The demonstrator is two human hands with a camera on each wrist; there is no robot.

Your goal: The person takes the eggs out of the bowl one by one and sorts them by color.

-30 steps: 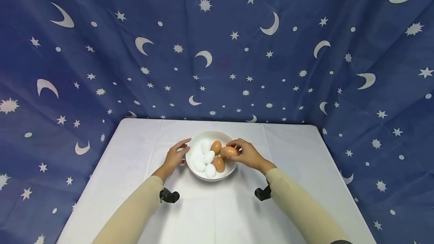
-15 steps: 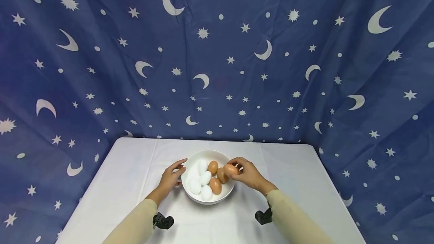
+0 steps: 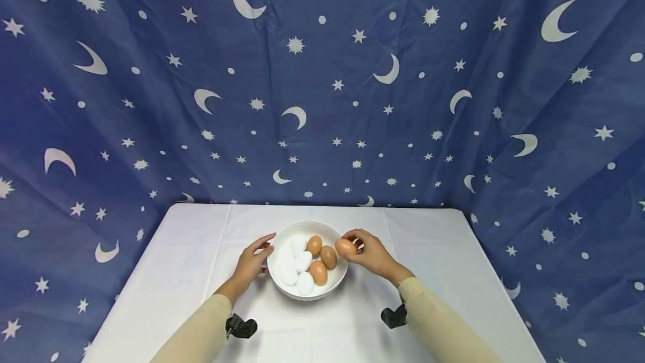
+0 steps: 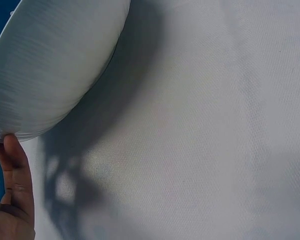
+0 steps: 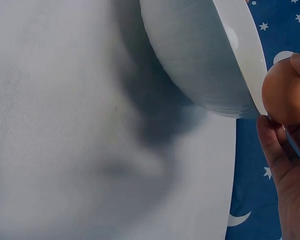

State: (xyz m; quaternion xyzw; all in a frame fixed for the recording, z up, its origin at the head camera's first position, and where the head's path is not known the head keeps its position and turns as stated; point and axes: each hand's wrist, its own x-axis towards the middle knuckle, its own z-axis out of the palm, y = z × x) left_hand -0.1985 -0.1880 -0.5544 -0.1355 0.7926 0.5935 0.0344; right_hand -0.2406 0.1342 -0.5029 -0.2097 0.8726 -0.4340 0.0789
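Note:
A white bowl [image 3: 294, 294] stands on the table, with several white eggs [image 3: 303, 261] and three brown eggs [image 3: 318, 272] in it. Thumb and fingertips of my right hand [image 3: 372, 254] pinch another brown egg [image 3: 345, 247] at the bowl's right rim. In the right wrist view this egg [image 5: 286, 92] is held beside the rim, with a fingertip close to the bowl's outer wall. My left hand [image 3: 249, 265] rests its fingertips against the bowl's left side, fingers loosely extended. From the left wrist, one fingertip [image 4: 12, 142] touches the outer wall of the bowl [image 4: 55, 65].
White cloth covers the table [image 3: 201, 240]. Behind and at both sides hangs a blue curtain [image 3: 322, 99] with moons and stars. Each wrist wears a black camera device; the left one [image 3: 242, 326] and the right one [image 3: 393, 317] sit low over the cloth.
The held brown egg has moved from over the bowl's right part out to its rim, baring the brown egg below. The left hand stays at the bowl; the head view has tilted up.

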